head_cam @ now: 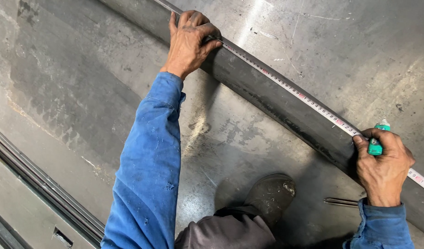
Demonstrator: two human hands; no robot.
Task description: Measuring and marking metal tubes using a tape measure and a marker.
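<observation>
Left fingers: curled over the top edge of the steel beam (pixel 285 108), fingertips (pixel 211 33) pressing the measuring tape (pixel 308 102) flat against it, upper middle of the frame.
Right fingers: wrapped together round a green marker (pixel 376 142), its tip up beside the tape; the thumb lies on the tape, lower right.
Tape axis: a long diagonal from upper left to lower right along the beam's edge, stretched between the two hands and running on past the right one.
Nearer hand: the right hand (pixel 383 171) sits closer to the camera; the left hand (pixel 189 42) is well apart, further up the beam.
Arm pose: left arm in a blue sleeve (pixel 149 170) reaches fully out, the right bent close.
Below: a dusty shoe (pixel 271 196) on the metal floor (pixel 73 92).
</observation>
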